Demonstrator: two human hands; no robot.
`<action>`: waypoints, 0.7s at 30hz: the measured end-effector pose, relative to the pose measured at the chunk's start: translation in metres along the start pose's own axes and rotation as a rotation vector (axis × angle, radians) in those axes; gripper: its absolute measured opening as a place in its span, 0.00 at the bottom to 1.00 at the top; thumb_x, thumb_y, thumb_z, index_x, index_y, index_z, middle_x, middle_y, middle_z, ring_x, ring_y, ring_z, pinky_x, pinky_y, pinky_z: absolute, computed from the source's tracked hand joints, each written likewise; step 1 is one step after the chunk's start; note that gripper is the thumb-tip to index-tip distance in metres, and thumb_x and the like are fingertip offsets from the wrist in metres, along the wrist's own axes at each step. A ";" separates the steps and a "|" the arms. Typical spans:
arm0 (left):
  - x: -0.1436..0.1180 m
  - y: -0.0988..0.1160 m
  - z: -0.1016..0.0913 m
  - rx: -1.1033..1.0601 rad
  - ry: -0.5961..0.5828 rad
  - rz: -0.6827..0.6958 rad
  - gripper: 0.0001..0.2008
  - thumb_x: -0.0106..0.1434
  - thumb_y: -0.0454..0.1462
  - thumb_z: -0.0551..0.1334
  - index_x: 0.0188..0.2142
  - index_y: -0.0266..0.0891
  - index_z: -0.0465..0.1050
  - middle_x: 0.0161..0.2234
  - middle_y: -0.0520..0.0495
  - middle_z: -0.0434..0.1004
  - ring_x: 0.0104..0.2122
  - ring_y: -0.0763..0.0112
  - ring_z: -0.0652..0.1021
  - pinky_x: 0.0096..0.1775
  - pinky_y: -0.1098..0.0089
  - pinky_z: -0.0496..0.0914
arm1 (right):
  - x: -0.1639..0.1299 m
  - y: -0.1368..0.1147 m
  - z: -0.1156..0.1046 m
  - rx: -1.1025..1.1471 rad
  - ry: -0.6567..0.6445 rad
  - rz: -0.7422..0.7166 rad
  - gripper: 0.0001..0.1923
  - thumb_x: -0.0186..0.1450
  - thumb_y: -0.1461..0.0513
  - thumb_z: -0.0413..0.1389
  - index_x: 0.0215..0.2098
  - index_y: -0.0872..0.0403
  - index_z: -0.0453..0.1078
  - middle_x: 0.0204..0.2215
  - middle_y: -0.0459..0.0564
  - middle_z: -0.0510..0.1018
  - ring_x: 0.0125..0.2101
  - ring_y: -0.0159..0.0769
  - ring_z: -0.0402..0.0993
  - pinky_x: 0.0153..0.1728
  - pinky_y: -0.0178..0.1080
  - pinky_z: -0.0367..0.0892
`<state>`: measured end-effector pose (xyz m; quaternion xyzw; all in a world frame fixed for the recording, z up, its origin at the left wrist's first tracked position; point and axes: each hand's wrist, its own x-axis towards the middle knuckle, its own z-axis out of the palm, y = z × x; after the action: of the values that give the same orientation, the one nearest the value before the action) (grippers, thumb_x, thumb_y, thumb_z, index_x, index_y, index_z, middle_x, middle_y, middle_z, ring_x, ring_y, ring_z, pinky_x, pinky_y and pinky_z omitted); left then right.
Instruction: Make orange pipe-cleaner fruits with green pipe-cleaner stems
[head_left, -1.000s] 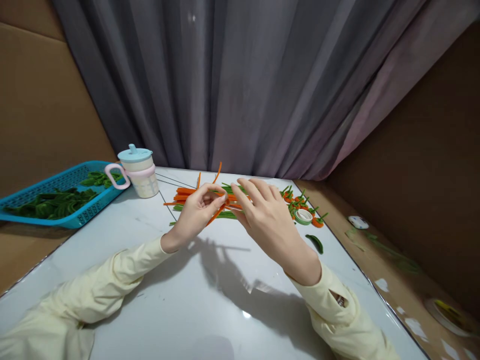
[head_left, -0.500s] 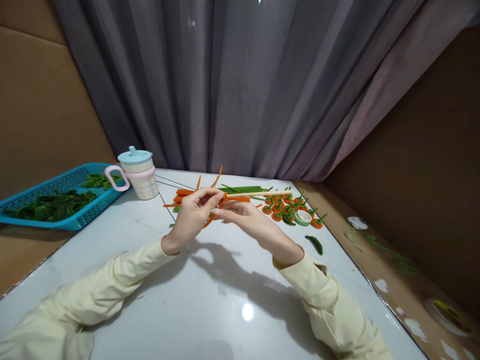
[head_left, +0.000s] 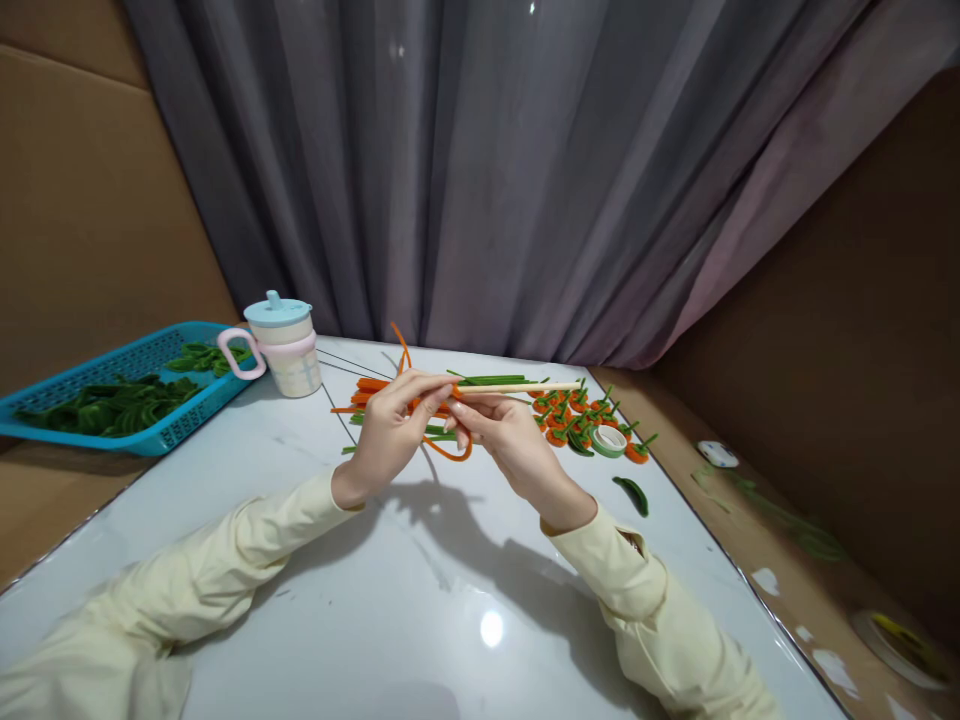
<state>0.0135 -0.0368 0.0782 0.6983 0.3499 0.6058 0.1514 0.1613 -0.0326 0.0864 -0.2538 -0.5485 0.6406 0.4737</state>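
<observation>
The glossy white tabletop carries a lidded pastel sippy cup, loose orange and green pipe cleaners, small orange-and-green pipe-cleaner carrots and a green tape roll.

I see an orange pipe cleaner, thin and fuzzy, bent into an open loop that sags just below the fingers, with one loose end curving up and back at the far side above the table. Across it lies a pale wooden stick, slim and straight, held nearly level and pointing to the right, its near end meeting the orange strand where that strand is pinched. Both sit raised off the white tabletop, near the middle of my view, and I cannot tell how many turns the strand makes round the stick.
</observation>
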 end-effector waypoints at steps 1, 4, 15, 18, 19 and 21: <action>0.000 -0.001 0.000 0.017 0.003 0.023 0.07 0.64 0.35 0.58 0.37 0.39 0.75 0.34 0.48 0.75 0.35 0.71 0.74 0.38 0.72 0.68 | 0.000 0.000 0.000 -0.040 0.014 -0.010 0.12 0.55 0.60 0.61 0.36 0.58 0.73 0.22 0.44 0.74 0.17 0.24 0.64 0.19 0.31 0.59; -0.002 -0.003 0.001 0.062 0.007 0.080 0.06 0.64 0.34 0.58 0.36 0.38 0.75 0.32 0.48 0.74 0.34 0.72 0.74 0.36 0.73 0.68 | -0.001 -0.003 0.001 -0.164 0.046 -0.043 0.10 0.55 0.59 0.61 0.31 0.58 0.75 0.20 0.44 0.73 0.16 0.23 0.60 0.18 0.31 0.56; -0.002 -0.001 0.000 0.130 -0.006 0.162 0.06 0.64 0.33 0.58 0.37 0.37 0.75 0.32 0.48 0.74 0.32 0.73 0.74 0.33 0.74 0.69 | -0.005 -0.014 0.003 -0.455 0.071 -0.100 0.11 0.59 0.59 0.56 0.22 0.58 0.72 0.10 0.40 0.64 0.13 0.24 0.57 0.15 0.30 0.55; -0.001 -0.002 -0.001 0.166 -0.011 0.211 0.06 0.64 0.31 0.59 0.36 0.36 0.75 0.32 0.47 0.76 0.32 0.73 0.75 0.33 0.74 0.69 | -0.008 -0.019 0.004 -0.522 0.076 -0.102 0.12 0.60 0.59 0.55 0.24 0.58 0.72 0.11 0.40 0.64 0.13 0.23 0.57 0.15 0.29 0.55; 0.000 -0.002 -0.001 0.184 -0.009 0.238 0.06 0.63 0.31 0.59 0.36 0.35 0.75 0.32 0.46 0.77 0.32 0.73 0.75 0.34 0.74 0.70 | -0.009 -0.021 0.005 -0.539 0.058 -0.093 0.12 0.61 0.59 0.54 0.24 0.58 0.72 0.11 0.40 0.64 0.13 0.23 0.57 0.15 0.29 0.55; 0.001 -0.003 -0.002 0.219 0.006 0.301 0.06 0.63 0.30 0.59 0.35 0.35 0.75 0.32 0.45 0.78 0.33 0.72 0.76 0.36 0.73 0.71 | -0.010 -0.025 0.007 -0.540 -0.004 -0.049 0.12 0.61 0.59 0.54 0.25 0.59 0.71 0.13 0.41 0.66 0.14 0.23 0.59 0.15 0.28 0.57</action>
<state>0.0106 -0.0343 0.0772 0.7532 0.3059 0.5820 -0.0190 0.1680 -0.0458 0.1097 -0.3563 -0.7062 0.4600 0.4033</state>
